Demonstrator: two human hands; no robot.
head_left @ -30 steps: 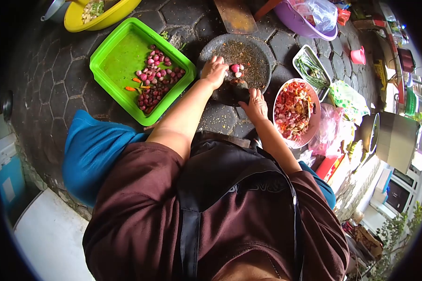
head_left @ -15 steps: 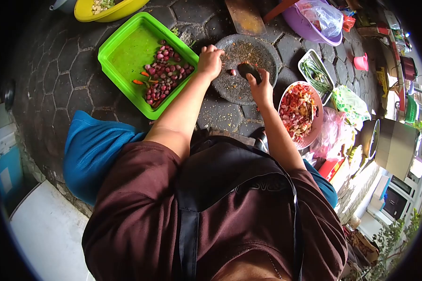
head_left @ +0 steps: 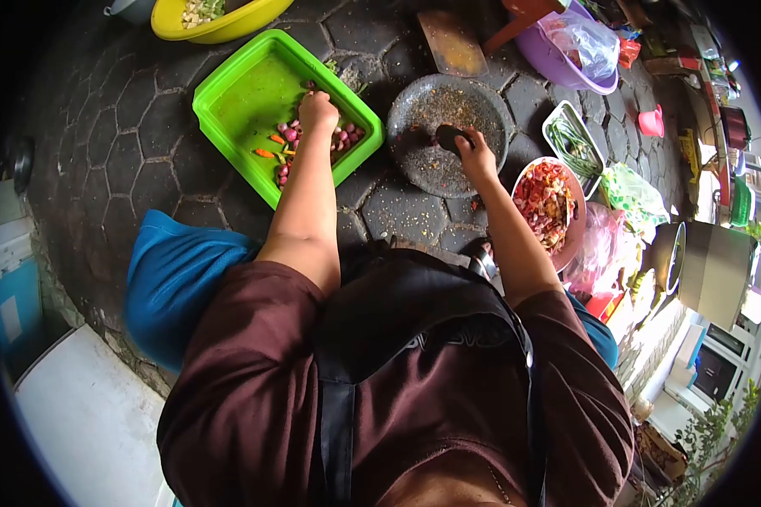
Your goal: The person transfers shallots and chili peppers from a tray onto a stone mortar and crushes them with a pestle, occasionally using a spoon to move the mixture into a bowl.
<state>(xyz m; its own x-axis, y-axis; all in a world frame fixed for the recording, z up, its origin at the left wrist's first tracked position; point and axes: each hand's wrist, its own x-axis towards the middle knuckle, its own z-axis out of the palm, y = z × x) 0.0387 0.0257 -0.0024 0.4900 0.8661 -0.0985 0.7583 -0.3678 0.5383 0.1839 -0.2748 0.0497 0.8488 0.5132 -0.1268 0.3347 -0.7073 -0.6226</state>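
My left hand [head_left: 317,112] reaches into the green tray [head_left: 216,103], down among the red shallots [head_left: 347,135]. Its fingers are curled; whatever lies in them is hidden by the hand. A few orange chillies [head_left: 265,153] lie beside the shallots. My right hand [head_left: 479,159] grips a dark stone pestle [head_left: 452,138] over the wide grey stone mortar [head_left: 423,173]. Crushed bits and specks of seasoning coat the mortar's bowl. At the pestle's left end a small dark reddish piece shows, too blurred to name surely.
Right of the mortar stand a pink bowl [head_left: 577,221] of chopped red ingredients and a white tray [head_left: 596,182] with green stalks. A stained wooden board [head_left: 450,42] and a purple basin [head_left: 537,59] lie beyond. A yellow basin [head_left: 254,17] sits far left on the paving.
My left hand has moved left from the mortar's rim into the green tray, onto the shallots. My right hand stays at the mortar with the pestle. The whole view has shifted slightly.
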